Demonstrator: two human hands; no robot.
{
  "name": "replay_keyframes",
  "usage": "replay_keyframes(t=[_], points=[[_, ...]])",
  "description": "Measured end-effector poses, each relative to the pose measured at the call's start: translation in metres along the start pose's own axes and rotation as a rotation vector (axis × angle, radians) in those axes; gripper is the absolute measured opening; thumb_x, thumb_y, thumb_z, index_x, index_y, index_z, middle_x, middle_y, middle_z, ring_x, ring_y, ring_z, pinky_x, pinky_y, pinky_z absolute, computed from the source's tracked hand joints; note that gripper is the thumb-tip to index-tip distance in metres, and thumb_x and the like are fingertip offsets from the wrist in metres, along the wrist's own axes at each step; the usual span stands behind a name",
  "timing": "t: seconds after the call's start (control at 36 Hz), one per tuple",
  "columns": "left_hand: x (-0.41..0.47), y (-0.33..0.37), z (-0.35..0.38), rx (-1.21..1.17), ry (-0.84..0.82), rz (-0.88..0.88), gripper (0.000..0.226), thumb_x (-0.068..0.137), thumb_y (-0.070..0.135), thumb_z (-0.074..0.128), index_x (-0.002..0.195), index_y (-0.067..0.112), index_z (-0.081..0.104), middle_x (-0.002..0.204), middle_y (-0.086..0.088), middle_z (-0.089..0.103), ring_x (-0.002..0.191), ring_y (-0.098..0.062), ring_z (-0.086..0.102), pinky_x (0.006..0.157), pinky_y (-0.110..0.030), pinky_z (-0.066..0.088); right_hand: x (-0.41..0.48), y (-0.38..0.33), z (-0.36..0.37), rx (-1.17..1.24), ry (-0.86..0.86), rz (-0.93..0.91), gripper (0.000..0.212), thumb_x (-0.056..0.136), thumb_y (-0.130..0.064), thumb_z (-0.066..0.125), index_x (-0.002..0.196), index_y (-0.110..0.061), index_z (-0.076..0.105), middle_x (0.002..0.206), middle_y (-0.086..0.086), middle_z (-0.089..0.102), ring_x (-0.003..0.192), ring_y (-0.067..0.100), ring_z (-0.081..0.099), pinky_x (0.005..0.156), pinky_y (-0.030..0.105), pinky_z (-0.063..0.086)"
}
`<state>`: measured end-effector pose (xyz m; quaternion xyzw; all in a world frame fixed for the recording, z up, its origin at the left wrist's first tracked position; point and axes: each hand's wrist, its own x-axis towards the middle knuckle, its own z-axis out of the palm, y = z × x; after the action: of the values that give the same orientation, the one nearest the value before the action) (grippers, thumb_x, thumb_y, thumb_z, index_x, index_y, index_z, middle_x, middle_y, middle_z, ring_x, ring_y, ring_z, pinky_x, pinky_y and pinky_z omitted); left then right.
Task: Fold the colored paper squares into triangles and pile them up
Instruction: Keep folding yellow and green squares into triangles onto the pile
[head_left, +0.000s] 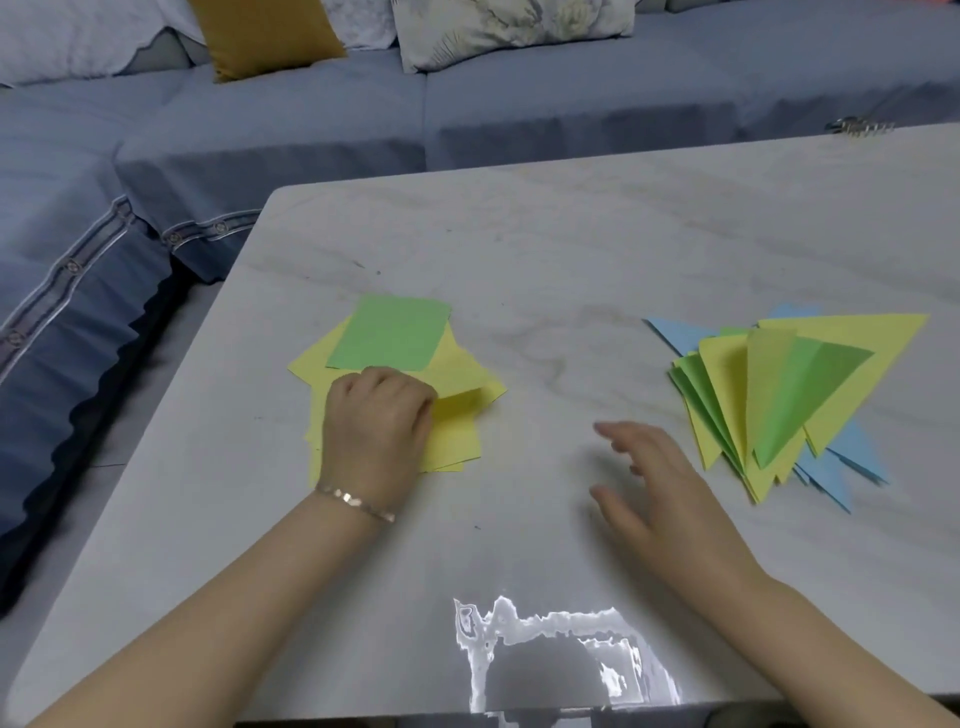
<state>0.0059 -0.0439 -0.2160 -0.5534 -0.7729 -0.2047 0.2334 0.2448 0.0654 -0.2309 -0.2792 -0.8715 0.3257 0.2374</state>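
Fingers of the left hand curl down onto the stack of squares and seem to pinch the near edge of the top yellow sheet, which bows up just to the right of the knuckles. A bracelet sits at that wrist. The right hand hovers over bare table, fingers spread and holding nothing, its outline blurred. It lies between the two heaps and well apart from the lifted sheet, which is to its left and a little farther. The left hand is plainly the nearer one, already on the paper. To fold, the right would likely have to cross leftward to meet the raised edge.

The stack is loose and fanned, mostly yellow, with one green square on its far side, flat and unfolded. Far right, the pile of triangles spreads in yellow, green and blue, their points toward the near side.
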Motion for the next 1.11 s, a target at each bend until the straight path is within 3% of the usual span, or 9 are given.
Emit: replay_keyframes(t=[0.11, 0.22, 0.36, 0.44, 0.5, 0.67, 0.86, 0.94, 1.11], points=[[-0.007, 0.046, -0.027, -0.323, 0.059, 0.107, 0.008, 0.078, 0.014, 0.054, 0.080, 0.021, 0.058, 0.075, 0.004, 0.067, 0.084, -0.013, 0.056, 0.075, -0.029, 0.039, 0.007, -0.009, -0.003, 0.038, 0.099, -0.095, 0.068, 0.076, -0.035, 0.065, 0.134, -0.036, 0.032, 0.138, -0.006, 0.033, 0.129, 0.005, 0.029, 0.105, 0.017, 0.026], [-0.019, 0.070, -0.030, -0.530, -0.002, 0.096, 0.015, 0.077, 0.011, 0.057, 0.083, 0.025, 0.054, 0.089, 0.009, 0.066, 0.092, -0.010, 0.057, 0.084, -0.024, 0.040, 0.007, -0.009, -0.007, 0.009, 0.189, -0.297, 0.036, 0.077, -0.015, 0.062, 0.108, -0.032, 0.059, 0.127, -0.004, 0.047, 0.116, 0.015, 0.043, 0.097, 0.014, 0.030], [-0.011, 0.072, -0.031, -0.856, -0.310, -0.773, 0.030, 0.083, 0.000, 0.053, 0.094, 0.027, 0.058, 0.108, 0.006, 0.055, 0.104, -0.012, 0.055, 0.098, -0.029, 0.043, -0.007, 0.004, -0.013, -0.014, 0.219, -0.443, 0.023, 0.085, -0.013, 0.053, 0.103, -0.024, 0.062, 0.115, -0.003, 0.055, 0.106, 0.019, 0.051, 0.095, 0.023, 0.036], [0.006, 0.069, -0.031, -1.223, -0.505, -1.382, 0.009, 0.093, 0.018, 0.048, 0.099, 0.013, 0.051, 0.090, -0.007, 0.052, 0.071, -0.025, 0.059, 0.070, -0.038, 0.054, -0.014, 0.008, -0.015, -0.036, 0.195, -0.496, 0.020, 0.087, -0.014, 0.053, 0.103, -0.023, 0.062, 0.114, -0.003, 0.056, 0.106, 0.019, 0.053, 0.089, 0.031, 0.041], [0.010, 0.067, -0.029, -1.332, -0.658, -1.487, 0.021, 0.092, 0.031, 0.049, 0.093, 0.010, 0.048, 0.085, -0.013, 0.057, 0.061, -0.023, 0.058, 0.058, -0.031, 0.051, -0.018, 0.010, -0.014, -0.054, 0.157, -0.545, 0.015, 0.094, -0.021, 0.050, 0.102, -0.024, 0.062, 0.115, -0.004, 0.056, 0.108, 0.019, 0.054, 0.085, 0.035, 0.043], [0.005, 0.066, -0.022, -1.136, -0.824, -1.071, 0.020, 0.077, 0.011, 0.071, 0.097, 0.007, 0.069, 0.089, -0.008, 0.072, 0.074, -0.019, 0.066, 0.074, -0.029, 0.054, -0.023, 0.013, -0.017, -0.047, -0.114, -0.564, 0.022, 0.098, -0.033, 0.042, 0.107, -0.027, 0.060, 0.104, -0.012, 0.063, 0.104, 0.008, 0.057, 0.088, 0.024, 0.040], [0.000, 0.085, -0.023, -1.059, -0.713, -0.780, 0.021, 0.081, 0.005, 0.065, 0.071, 0.023, 0.067, 0.060, 0.010, 0.062, 0.053, 0.000, 0.053, 0.055, -0.011, 0.043, -0.022, -0.003, -0.022, 0.314, -0.033, -0.005, 0.031, 0.077, -0.060, 0.058, 0.083, -0.031, 0.067, 0.105, -0.019, 0.062, 0.098, -0.004, 0.057, 0.085, 0.006, 0.036], [-0.003, 0.090, -0.026, -1.055, -0.712, -0.719, 0.023, 0.081, 0.005, 0.065, 0.069, 0.025, 0.066, 0.061, 0.009, 0.061, 0.055, 0.000, 0.051, 0.057, -0.011, 0.041, -0.012, -0.008, -0.022, 0.420, 0.002, 0.260, 0.006, 0.073, -0.038, 0.074, 0.068, -0.037, 0.070, 0.108, -0.021, 0.060, 0.101, -0.008, 0.055, 0.085, 0.005, 0.037], [-0.006, 0.098, -0.035, -1.074, -0.787, -0.714, 0.024, 0.081, 0.001, 0.061, 0.067, 0.020, 0.065, 0.062, 0.000, 0.062, 0.056, -0.007, 0.053, 0.055, -0.014, 0.042, -0.005, -0.015, -0.020, 0.670, -0.008, 0.437, 0.011, 0.075, -0.002, 0.071, 0.067, -0.010, 0.072, 0.067, -0.005, 0.071, 0.060, 0.001, 0.061, 0.060, 0.011, 0.046]])
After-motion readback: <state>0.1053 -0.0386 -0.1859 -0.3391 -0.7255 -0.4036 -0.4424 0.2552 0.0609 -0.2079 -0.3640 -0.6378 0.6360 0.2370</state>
